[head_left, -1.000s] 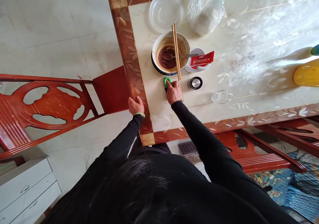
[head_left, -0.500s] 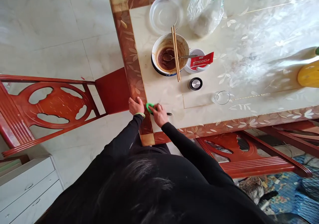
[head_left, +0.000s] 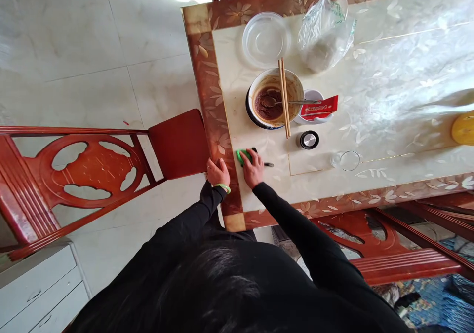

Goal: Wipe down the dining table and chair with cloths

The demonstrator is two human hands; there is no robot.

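My right hand (head_left: 253, 167) presses a green scrubbing pad (head_left: 242, 156) flat on the cream table top (head_left: 388, 96), close to the table's left rim. Fingers are closed over the pad. My left hand (head_left: 217, 171) grips the red-brown table border (head_left: 207, 71) just left of it, a green band on the wrist. Beyond the pad stands a bowl (head_left: 273, 97) with brown sauce, a spoon and chopsticks (head_left: 284, 96) laid across it.
A small white cup with a red packet (head_left: 319, 108), a round black-rimmed lid (head_left: 309, 139), a glass (head_left: 346, 160), a clear plastic container (head_left: 265, 39) and a plastic bag (head_left: 326, 34) lie on the table. Red wooden chairs (head_left: 85, 170) stand left and front right. White drawers (head_left: 40, 288) at lower left.
My right hand drew the green pad from beside the bowl back toward the table's left edge, then slightly forward again. The left hand stayed on the border. The view shifted.
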